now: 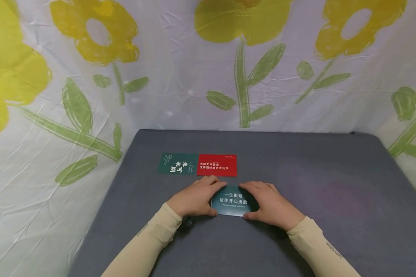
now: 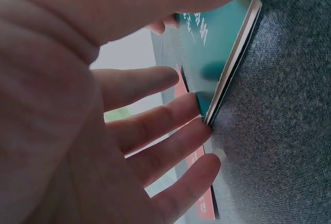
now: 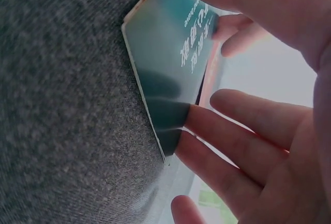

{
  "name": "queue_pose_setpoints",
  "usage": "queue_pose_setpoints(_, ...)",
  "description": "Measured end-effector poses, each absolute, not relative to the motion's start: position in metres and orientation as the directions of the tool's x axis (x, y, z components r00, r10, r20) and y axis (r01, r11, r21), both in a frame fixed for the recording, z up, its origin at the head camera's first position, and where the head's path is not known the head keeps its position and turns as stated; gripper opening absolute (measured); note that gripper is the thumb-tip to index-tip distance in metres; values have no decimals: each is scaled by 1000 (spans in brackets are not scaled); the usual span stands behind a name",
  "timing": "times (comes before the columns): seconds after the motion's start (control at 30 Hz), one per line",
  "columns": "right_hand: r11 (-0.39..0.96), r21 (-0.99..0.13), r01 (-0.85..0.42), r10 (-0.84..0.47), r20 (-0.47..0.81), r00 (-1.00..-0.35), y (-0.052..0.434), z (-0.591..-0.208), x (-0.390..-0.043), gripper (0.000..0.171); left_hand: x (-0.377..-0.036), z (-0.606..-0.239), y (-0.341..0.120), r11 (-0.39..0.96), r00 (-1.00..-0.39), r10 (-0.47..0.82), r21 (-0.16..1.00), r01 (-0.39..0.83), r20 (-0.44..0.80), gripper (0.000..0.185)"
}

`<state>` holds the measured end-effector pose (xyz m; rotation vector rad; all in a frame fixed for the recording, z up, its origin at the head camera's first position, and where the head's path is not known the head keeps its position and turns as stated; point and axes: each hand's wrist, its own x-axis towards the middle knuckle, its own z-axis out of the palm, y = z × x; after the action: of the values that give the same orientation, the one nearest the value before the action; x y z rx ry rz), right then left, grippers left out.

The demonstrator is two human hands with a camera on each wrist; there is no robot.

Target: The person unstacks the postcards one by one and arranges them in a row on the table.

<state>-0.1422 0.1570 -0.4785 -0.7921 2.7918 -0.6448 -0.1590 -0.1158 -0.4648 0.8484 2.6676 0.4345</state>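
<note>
A stack of teal cards (image 1: 234, 201) with white print lies on the grey table (image 1: 332, 192), near its middle. My left hand (image 1: 208, 198) holds the stack's left end, fingers on the far edge and thumb at the near corner. My right hand (image 1: 254, 202) holds the right end the same way. In the left wrist view, the fingertips (image 2: 194, 105) of my left hand (image 2: 155, 110) touch the edge of the stack (image 2: 217, 43). In the right wrist view, my right hand (image 3: 232, 146) touches the stack (image 3: 165, 58) at its far edge.
A green card (image 1: 178, 163) and a red card (image 1: 217, 165) lie side by side just beyond my hands. A white cloth (image 1: 55, 115) printed with yellow flowers hangs behind and left of the table. Bare grey surface spreads to the right.
</note>
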Motion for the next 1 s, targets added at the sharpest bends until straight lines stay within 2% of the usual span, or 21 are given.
queue_pose_setpoints(0.7, 767, -458, -450, -534, -67, -843, 167, -477, -145, 89, -163, -465, -111, 750, -751, 634, 386, 538, -184, 98)
queue_pose_setpoints(1.0, 766, -445, -464, -533, -36, -845, 168, -470, -150, 86, -167, -463, -115, 754, -773, 613, 410, 513, -161, 101)
